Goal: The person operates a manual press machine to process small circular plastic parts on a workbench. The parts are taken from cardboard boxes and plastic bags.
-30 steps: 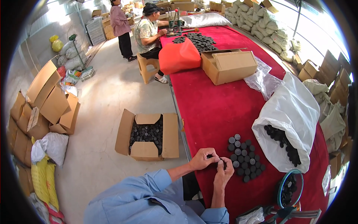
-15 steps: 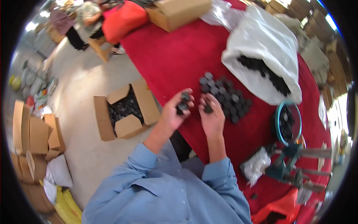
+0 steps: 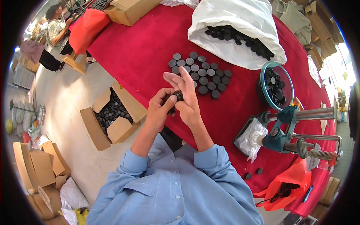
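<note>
My two hands meet over the near edge of the red-covered table. My left hand (image 3: 157, 108) is closed around black round caps, its thumb pressing on one cap (image 3: 179, 96) that shows between the hands. My right hand (image 3: 189, 105) holds that same cap from the other side, its thumb and lower fingers bent in while other fingers stretch out. More dark pieces sit partly hidden under my left fingers; how many I cannot tell. Just beyond the hands, loose black caps (image 3: 203, 80) lie in a flat cluster on the red cloth (image 3: 142, 48).
A white sack (image 3: 232, 17) spills black caps at the far side. To the right stand a teal-rimmed basket (image 3: 264, 90) of black parts and a green hand press (image 3: 277, 131). An open carton (image 3: 93, 127) of black pieces is on the floor at left. A red bag (image 3: 296, 187) lies near right.
My hands, apart before with caps in each, have come together around a cap. The view has shifted, so the sack and cap cluster appear further left and higher.
</note>
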Demonstrator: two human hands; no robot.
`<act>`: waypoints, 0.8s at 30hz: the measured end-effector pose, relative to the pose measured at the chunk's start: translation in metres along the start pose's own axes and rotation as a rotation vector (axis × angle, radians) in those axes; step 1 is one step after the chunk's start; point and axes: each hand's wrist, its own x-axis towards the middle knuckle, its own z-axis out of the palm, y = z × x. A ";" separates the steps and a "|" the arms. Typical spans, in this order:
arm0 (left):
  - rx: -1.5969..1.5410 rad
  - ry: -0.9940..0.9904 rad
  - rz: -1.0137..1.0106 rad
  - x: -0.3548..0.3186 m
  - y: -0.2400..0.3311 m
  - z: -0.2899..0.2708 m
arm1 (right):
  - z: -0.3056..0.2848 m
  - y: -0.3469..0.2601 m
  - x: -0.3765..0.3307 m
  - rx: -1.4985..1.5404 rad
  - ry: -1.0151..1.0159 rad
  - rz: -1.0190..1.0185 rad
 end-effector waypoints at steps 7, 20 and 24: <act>0.306 0.013 0.574 -0.029 0.021 0.006 | 0.015 -0.055 -0.013 -0.286 -0.012 -0.078; 0.495 -0.157 0.950 -0.045 0.044 0.040 | 0.018 -0.100 -0.050 -0.667 0.205 -0.322; 0.464 -0.219 0.930 -0.047 0.035 0.052 | 0.029 -0.103 -0.067 -0.754 0.397 -0.323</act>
